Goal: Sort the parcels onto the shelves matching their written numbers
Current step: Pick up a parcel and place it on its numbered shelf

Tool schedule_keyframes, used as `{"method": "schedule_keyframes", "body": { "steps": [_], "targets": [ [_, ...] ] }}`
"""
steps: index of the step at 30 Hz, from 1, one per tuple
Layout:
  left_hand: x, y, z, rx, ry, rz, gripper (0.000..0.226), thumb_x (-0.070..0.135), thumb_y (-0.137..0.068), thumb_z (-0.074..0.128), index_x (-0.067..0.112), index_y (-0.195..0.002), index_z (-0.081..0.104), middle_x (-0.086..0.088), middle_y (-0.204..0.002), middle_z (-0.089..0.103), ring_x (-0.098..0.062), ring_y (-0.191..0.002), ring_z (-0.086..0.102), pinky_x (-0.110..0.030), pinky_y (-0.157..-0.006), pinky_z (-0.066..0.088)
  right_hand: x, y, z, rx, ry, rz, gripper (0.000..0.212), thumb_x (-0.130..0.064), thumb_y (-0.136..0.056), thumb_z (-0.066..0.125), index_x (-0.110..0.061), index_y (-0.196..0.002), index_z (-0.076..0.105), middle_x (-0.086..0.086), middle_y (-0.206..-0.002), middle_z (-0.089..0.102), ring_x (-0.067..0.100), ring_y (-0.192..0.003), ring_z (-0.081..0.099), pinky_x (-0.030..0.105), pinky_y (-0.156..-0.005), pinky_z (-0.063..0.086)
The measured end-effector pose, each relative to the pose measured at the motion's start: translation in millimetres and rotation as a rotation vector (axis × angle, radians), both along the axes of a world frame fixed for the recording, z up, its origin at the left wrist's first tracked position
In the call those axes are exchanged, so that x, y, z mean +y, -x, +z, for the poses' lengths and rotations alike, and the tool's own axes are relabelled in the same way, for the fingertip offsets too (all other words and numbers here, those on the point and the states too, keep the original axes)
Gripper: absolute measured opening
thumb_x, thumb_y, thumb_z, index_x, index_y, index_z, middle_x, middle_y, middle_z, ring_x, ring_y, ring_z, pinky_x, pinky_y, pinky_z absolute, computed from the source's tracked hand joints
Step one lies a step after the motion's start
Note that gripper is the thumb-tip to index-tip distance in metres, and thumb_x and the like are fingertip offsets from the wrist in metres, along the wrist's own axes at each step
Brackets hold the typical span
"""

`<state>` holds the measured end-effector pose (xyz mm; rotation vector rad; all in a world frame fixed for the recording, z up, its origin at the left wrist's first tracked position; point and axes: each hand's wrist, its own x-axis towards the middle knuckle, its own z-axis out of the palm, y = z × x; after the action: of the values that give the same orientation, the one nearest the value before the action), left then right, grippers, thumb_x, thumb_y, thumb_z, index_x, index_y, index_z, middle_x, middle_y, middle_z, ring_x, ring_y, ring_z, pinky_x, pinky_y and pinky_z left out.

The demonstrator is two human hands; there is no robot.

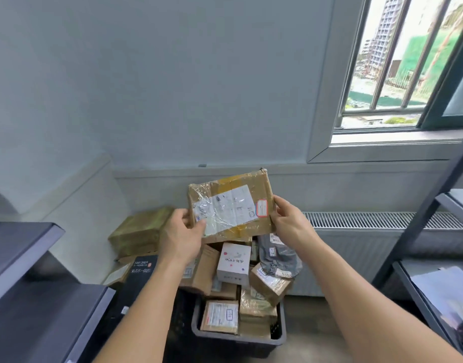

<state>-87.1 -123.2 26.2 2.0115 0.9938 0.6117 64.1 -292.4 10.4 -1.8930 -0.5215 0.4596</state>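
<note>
I hold a flat brown cardboard parcel up in front of me, wrapped in clear tape, with a white shipping label and a small red-bordered sticker on its right side. My left hand grips its left edge, thumb on the label. My right hand pinches its right edge next to the sticker. The writing on the sticker is too blurred to read. Below the parcel, a dark crate on the floor is heaped with several more parcels, among them a white box and a grey mailer bag.
Dark shelves stand at the left, and another shelf rack at the right carries a pale bag. A black carton and a taped brown box sit left of the crate. Behind are a wall, a radiator and a barred window.
</note>
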Motion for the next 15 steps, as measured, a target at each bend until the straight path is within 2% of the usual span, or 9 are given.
{"method": "schedule_keyframes", "body": {
  "steps": [2, 4, 6, 8, 10, 11, 15],
  "targets": [
    [4.7, 2.7, 13.4, -0.053, -0.019, -0.006, 0.019, 0.031, -0.093, 0.067, 0.025, -0.107, 0.057, 0.012, -0.093, 0.063, -0.002, -0.078, 0.058, -0.022, -0.061, 0.04, 1.5, 2.5, 12.5, -0.017, -0.039, -0.004, 0.036, -0.023, -0.105, 0.041, -0.043, -0.129, 0.059, -0.015, -0.107, 0.073, 0.014, -0.098, 0.07, 0.028, -0.072, 0.053],
    [8.4, 6.0, 23.8, -0.114, -0.02, -0.021, 0.017, 0.03, -0.093, 0.068, 0.027, -0.105, 0.056, 0.013, -0.094, 0.064, 0.001, -0.079, 0.058, -0.022, -0.061, 0.043, 2.9, 5.4, 23.3, -0.035, -0.064, -0.01, 0.038, -0.024, -0.104, 0.042, -0.046, -0.131, 0.057, -0.016, -0.11, 0.073, 0.013, -0.1, 0.071, 0.034, -0.081, 0.058],
    [12.6, 10.5, 31.2, -0.17, -0.024, -0.029, 0.016, 0.029, -0.093, 0.068, 0.027, -0.104, 0.056, 0.017, -0.09, 0.061, 0.005, -0.078, 0.056, -0.019, -0.059, 0.042, 4.8, 10.1, 33.2, -0.056, -0.082, -0.008, 0.039, -0.025, -0.104, 0.042, -0.048, -0.132, 0.055, -0.017, -0.112, 0.072, 0.013, -0.099, 0.071, 0.035, -0.078, 0.058],
    [17.8, 16.4, 38.4, -0.19, -0.04, -0.025, 0.015, 0.029, -0.093, 0.067, 0.028, -0.103, 0.056, 0.02, -0.088, 0.059, 0.004, -0.079, 0.057, -0.018, -0.06, 0.043, 7.0, 17.1, 43.7, -0.077, -0.098, 0.002, 0.042, -0.022, -0.104, 0.041, -0.048, -0.133, 0.055, -0.017, -0.114, 0.071, 0.01, -0.099, 0.07, 0.024, -0.069, 0.051],
    [24.3, 21.2, 41.9, -0.213, -0.044, -0.011, 0.015, 0.031, -0.092, 0.068, 0.029, -0.104, 0.059, 0.017, -0.092, 0.063, -0.005, -0.085, 0.064, -0.028, -0.069, 0.053, 7.8, 26.1, 52.0, -0.104, -0.09, 0.011, 0.046, -0.019, -0.102, 0.039, -0.049, -0.132, 0.055, -0.018, -0.113, 0.072, 0.004, -0.085, 0.068, 0.015, -0.059, 0.044],
    [27.0, 23.5, 42.8, -0.226, -0.037, -0.006, 0.015, 0.033, -0.091, 0.068, 0.03, -0.104, 0.061, 0.016, -0.094, 0.066, -0.009, -0.088, 0.066, -0.035, -0.075, 0.057, 8.4, 29.3, 54.7, -0.112, -0.095, 0.02, 0.047, -0.019, -0.102, 0.039, -0.051, -0.132, 0.055, -0.018, -0.112, 0.072, 0.004, -0.081, 0.067, 0.016, -0.058, 0.043],
    [30.3, 37.1, 50.2, -0.274, -0.023, -0.007, 0.019, 0.035, -0.092, 0.067, 0.031, -0.111, 0.063, 0.011, -0.103, 0.068, -0.013, -0.094, 0.065, -0.044, -0.084, 0.058, 12.0, 41.6, 63.6, -0.133, -0.132, 0.025, 0.045, -0.021, -0.102, 0.041, -0.053, -0.129, 0.056, -0.017, -0.111, 0.072, 0.01, -0.083, 0.069, 0.026, -0.063, 0.049]
  ]
}}
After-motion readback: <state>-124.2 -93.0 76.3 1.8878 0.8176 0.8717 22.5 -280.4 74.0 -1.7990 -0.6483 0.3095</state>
